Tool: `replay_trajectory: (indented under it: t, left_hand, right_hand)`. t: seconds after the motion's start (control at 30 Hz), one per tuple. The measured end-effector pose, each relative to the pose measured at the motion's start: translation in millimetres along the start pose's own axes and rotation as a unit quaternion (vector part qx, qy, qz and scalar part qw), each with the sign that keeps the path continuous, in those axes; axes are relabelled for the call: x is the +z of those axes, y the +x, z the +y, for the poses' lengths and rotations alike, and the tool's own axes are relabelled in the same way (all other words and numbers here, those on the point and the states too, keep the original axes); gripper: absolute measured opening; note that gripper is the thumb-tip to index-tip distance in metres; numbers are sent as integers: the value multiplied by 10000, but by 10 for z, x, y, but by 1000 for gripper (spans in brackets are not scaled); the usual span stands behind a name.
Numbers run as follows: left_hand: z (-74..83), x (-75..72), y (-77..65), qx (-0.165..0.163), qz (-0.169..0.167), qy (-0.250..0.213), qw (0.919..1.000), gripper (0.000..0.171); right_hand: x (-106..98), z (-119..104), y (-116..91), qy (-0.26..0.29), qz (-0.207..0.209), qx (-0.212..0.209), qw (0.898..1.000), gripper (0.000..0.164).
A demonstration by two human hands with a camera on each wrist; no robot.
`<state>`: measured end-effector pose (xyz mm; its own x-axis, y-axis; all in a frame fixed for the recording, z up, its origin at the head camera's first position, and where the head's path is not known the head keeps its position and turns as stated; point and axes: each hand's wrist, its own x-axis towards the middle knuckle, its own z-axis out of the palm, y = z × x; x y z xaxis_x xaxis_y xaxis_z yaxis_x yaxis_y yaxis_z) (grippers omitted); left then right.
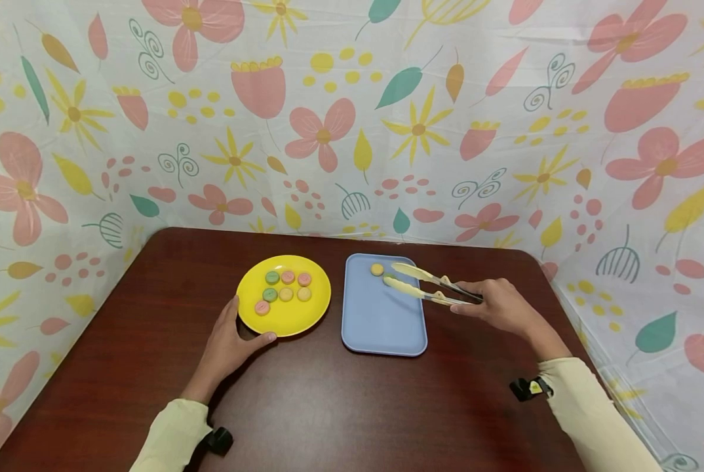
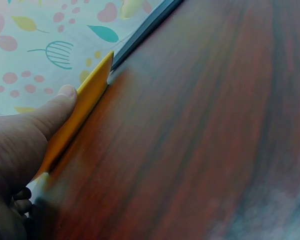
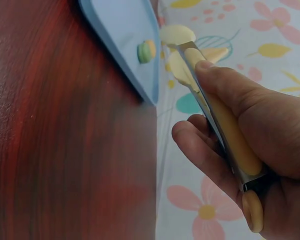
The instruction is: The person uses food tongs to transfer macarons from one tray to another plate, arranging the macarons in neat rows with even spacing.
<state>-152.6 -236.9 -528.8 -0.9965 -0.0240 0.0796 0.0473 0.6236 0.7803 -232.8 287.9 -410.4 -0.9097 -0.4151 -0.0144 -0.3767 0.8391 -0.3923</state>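
Observation:
My left hand (image 1: 225,344) holds the rim of a round yellow plate (image 1: 287,323), thumb at its front edge and fingers at its left side. Several small pink, green and yellow macarons (image 1: 288,277) lie on the plate. In my right hand (image 1: 499,305) I grip metal tongs (image 1: 440,298) with cream-coloured tips, their arms spread apart. Those tips hover over the far part of a blue tray (image 1: 381,321). A yellow macaron (image 1: 377,269) sits on the tray, and a green macaron (image 3: 144,52) shows beside it, partly covered by the tongs in the head view.
Plate and tray stand side by side on a dark brown wooden table (image 1: 305,406), with a gap between them. A flower-patterned cloth (image 1: 328,190) hangs behind the table and along both sides. Black straps with small devices (image 1: 529,388) are on the wrists.

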Motion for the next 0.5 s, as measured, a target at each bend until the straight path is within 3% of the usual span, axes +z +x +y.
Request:
replay_trajectory:
  t: [0.5]
  left_hand:
    - [-12, 10, 2, 58, 30, -22, 10000, 122]
  right_hand:
    - [141, 108, 80, 3, -221, 39, 9997, 57]
